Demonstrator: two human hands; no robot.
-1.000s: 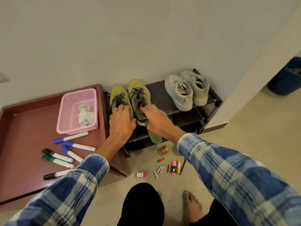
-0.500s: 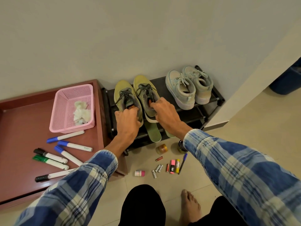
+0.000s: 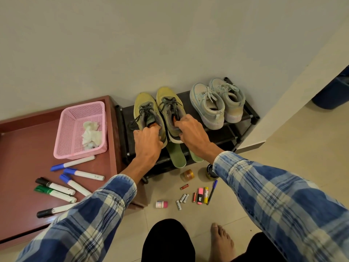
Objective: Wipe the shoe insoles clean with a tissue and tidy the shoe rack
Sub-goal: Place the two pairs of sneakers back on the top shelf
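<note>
Toes of the yellow-green mesh sneakers (image 3: 145,108) point at the wall, long axes running front to back on the black shoe rack's (image 3: 126,133) top shelf. The left hand (image 3: 146,141) grips one heel; the right hand (image 3: 191,132) curls its fingers into the other's collar. Two green foam insoles (image 3: 178,155) jut from the rack's lower shelf. Left of the rack, crumpled tissue (image 3: 91,134) sits in a pink mesh basket (image 3: 69,133).

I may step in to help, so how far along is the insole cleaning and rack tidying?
Looks done: a crumpled tissue lies in the pink basket, hinting at wiping; the pale sneakers sit paired on the rack. In hand: left hand and right hand each grip one of the yellow shoes at its heel. To do: two green insoles lie out on the lower shelf, outside any shoe.
</note>
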